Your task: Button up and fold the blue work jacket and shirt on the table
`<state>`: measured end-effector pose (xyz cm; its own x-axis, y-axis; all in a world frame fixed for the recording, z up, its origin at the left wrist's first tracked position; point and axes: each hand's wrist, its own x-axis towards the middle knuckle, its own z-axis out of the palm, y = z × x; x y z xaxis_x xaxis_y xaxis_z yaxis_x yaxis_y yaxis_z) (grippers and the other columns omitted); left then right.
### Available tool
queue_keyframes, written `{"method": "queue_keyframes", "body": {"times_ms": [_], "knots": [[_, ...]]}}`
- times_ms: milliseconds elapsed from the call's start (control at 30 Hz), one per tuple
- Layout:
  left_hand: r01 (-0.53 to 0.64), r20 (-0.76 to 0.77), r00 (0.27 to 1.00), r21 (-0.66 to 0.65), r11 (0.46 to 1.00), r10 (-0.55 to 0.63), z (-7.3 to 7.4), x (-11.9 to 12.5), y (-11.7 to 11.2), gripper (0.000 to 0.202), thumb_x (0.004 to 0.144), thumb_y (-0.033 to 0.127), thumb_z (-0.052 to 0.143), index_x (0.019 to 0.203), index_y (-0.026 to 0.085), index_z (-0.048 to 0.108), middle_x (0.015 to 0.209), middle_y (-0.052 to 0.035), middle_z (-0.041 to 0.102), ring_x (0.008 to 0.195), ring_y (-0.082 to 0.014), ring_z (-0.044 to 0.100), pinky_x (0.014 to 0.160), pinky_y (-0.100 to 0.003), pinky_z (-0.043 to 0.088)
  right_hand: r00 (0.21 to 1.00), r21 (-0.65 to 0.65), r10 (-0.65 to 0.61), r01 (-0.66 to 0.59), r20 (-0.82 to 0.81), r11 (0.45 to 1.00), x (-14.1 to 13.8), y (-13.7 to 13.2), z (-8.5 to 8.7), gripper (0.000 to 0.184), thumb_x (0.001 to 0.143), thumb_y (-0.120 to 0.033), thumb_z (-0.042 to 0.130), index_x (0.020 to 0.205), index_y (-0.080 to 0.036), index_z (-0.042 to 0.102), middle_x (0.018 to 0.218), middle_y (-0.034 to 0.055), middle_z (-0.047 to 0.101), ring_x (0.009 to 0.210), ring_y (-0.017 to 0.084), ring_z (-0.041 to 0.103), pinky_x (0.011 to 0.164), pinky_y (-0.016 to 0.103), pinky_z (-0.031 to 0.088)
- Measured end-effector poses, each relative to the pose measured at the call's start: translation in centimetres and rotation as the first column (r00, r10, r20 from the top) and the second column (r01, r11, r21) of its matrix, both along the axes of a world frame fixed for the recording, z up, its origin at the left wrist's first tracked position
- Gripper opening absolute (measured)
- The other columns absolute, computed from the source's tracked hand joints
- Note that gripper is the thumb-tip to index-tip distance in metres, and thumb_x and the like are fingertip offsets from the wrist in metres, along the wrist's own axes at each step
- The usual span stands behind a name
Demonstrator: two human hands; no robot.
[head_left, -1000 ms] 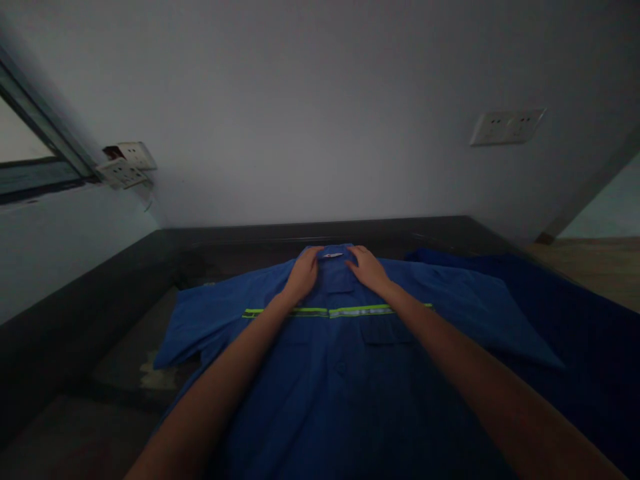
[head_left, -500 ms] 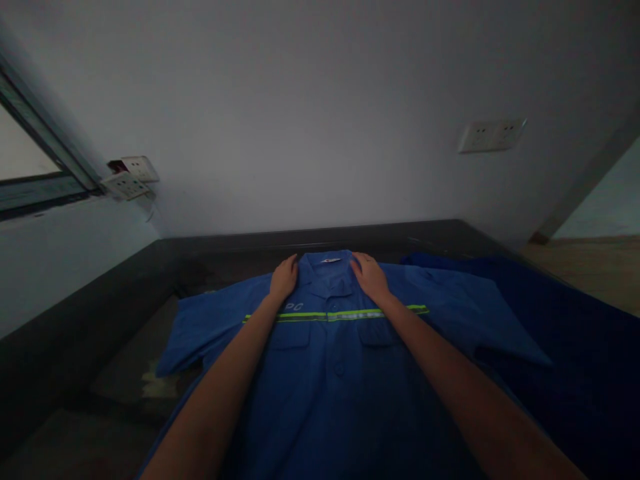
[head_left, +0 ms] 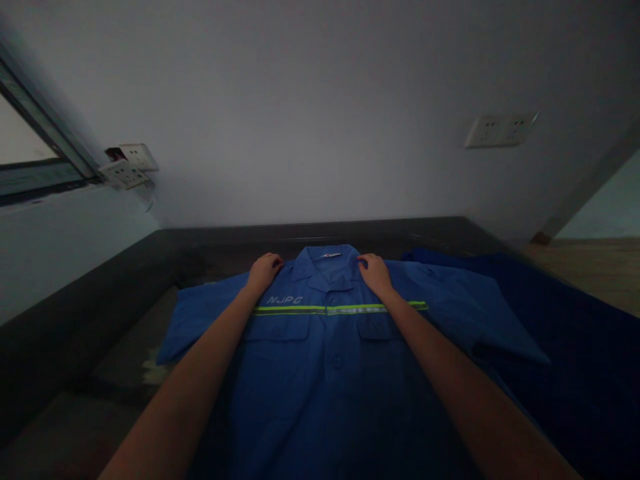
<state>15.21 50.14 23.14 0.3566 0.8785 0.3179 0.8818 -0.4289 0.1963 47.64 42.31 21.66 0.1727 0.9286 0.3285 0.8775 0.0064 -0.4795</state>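
A blue short-sleeved work shirt [head_left: 330,360] lies front up on a dark counter [head_left: 125,347], collar away from me. A yellow-green reflective stripe crosses its chest, with pale letters above the left pocket. My left hand [head_left: 263,269] rests on the shirt's left shoulder beside the collar, its fingers curled over the top edge of the cloth. My right hand [head_left: 375,272] sits on the other shoulder, fingers bent and pinching the fabric next to the collar. Both forearms stretch over the shirt's front.
A darker blue garment [head_left: 565,333] lies spread to the right, partly under the shirt's sleeve. The counter has a raised dark back edge [head_left: 320,230] against a white wall. Wall sockets [head_left: 501,129] are at the right, more sockets [head_left: 127,165] and a window at the left.
Both hands have slid outward from the collar's middle to the two shoulders. The letters on the chest, covered before by the left hand, now show.
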Motion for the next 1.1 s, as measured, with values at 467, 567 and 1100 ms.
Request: {"method": "queue_keyframes", "body": {"times_ms": [467,567,1100], "knots": [[-0.084,-0.113,0.989,0.054,0.995,0.090,1.6,0.5,-0.4,0.030,0.092,0.028,0.037,0.106,0.016,0.061,0.111,-0.0128,0.059,0.107,-0.0257,0.054,0.094,-0.037,0.042,0.997,0.080,0.075,-0.077,0.030,0.994,-0.4,-2.1,2.5,0.034,0.090,-0.017,0.038,0.115,-0.015,0.061,0.120,0.0092,0.062,0.115,0.019,0.052,0.103,0.033,0.036],[-0.035,-0.144,0.989,0.000,0.999,0.034,1.5,-0.3,-1.7,0.031,0.088,0.030,0.045,0.114,0.020,0.060,0.120,-0.0095,0.058,0.115,-0.0247,0.051,0.100,-0.036,0.040,0.991,0.086,0.125,-0.130,0.055,0.988,-0.1,-3.7,3.4,0.034,0.092,-0.023,0.039,0.119,-0.017,0.060,0.128,0.0077,0.058,0.125,0.018,0.045,0.107,0.034,0.031],[-0.153,-0.243,0.965,-0.214,0.965,0.099,-0.4,-5.1,-5.6,0.050,0.097,0.041,0.019,0.145,0.030,0.029,0.154,-0.0078,0.025,0.141,-0.0282,0.023,0.108,-0.059,0.024,0.976,-0.256,0.114,-0.063,0.187,0.965,3.3,-6.0,0.5,0.053,0.096,-0.047,0.032,0.139,-0.018,0.044,0.148,0.0113,0.036,0.138,0.030,0.029,0.109,0.055,0.022]]}}
